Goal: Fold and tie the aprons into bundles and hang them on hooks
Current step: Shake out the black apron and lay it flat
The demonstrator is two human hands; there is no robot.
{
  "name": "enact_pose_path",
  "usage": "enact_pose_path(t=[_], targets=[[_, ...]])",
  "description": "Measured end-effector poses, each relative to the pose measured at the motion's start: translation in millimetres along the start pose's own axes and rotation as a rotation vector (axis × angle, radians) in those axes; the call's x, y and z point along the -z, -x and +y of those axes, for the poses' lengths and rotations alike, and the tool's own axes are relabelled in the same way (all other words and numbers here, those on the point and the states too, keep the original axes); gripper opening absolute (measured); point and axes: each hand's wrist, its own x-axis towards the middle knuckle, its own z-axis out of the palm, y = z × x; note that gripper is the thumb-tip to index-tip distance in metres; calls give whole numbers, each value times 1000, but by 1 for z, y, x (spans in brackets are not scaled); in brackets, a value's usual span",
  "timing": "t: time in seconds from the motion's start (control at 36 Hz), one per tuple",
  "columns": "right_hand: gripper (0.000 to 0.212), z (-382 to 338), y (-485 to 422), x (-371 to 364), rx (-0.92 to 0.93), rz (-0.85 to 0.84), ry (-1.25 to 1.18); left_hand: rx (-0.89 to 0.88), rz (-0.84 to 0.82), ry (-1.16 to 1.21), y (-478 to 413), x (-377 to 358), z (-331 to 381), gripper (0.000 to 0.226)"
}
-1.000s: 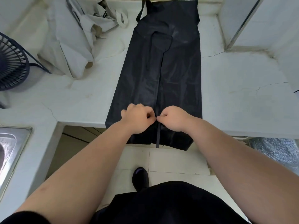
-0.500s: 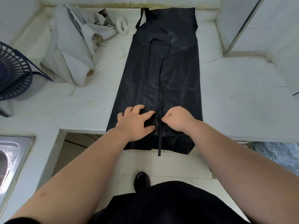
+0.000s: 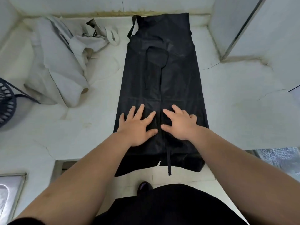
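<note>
Both hands now lie flat and spread on the black apron (image 3: 162, 78): the left hand (image 3: 138, 125) on one side of the centre strap (image 3: 168, 156), the right hand (image 3: 180, 124) on the other, neither gripping anything. A second ago both were clenched together at that middle line, pinching the strap or the meeting edges (which one is hard to tell). They have let go and slid a little further up the cloth. I take that to mean the lengthwise fold is settled and is being smoothed before the strip is folded up for tying. The apron lies as a long narrow strip on the white counter (image 3: 243, 119), its near end and the strap's tail hanging over the edge. A crumpled pale apron (image 3: 61, 67) waits to the left, near a dark fan (image 3: 6, 103).
</note>
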Motion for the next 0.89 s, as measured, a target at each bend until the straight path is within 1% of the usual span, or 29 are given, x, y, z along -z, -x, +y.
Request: enact_pose_path(t=[0.06,0.11,0.17,0.22,0.25,0.33,0.36,0.42,0.47,0.53,0.58,0.67,0.75,0.81,0.89], targets=[[67,-1,-3,2,-4,3,-4,-19,45,-21,-3,3,-1,68],[64,-1,-9,8,-32,13,-63,-43,101,-3,-7,10,-5,67],[59,0,-16,13,-63,58,-208,-68,145,28,-9,17,-7,63],[60,0,-21,16,-99,102,-351,-116,167,64,-12,20,-9,63],[61,-1,-22,17,-112,106,-380,-136,167,83,-13,21,-9,64],[59,-6,-22,19,-148,80,-287,-141,132,78,-16,22,-11,76],[55,-9,-22,19,-165,74,-232,-137,117,65,-17,23,-12,81],[37,-13,-26,19,-182,66,-162,-134,89,66,-19,26,-14,83],[21,-15,-33,21,-174,40,-187,-127,85,151,-24,30,-17,71],[24,-14,-39,26,-144,5,-290,-105,90,306,-31,33,-21,51],[27,-14,-41,35,-119,-9,-470,-69,80,463,-39,38,-23,40],[31,-14,-45,49,-90,-5,-688,0,76,634,-45,48,-21,39],[23,-12,-57,66,-63,1,-837,46,105,708,-53,60,-15,39],[23,-9,-68,77,-42,12,-848,66,133,708,-59,67,-10,40],[31,1,-87,86,-28,111,-752,101,158,712,-71,72,-4,43]])
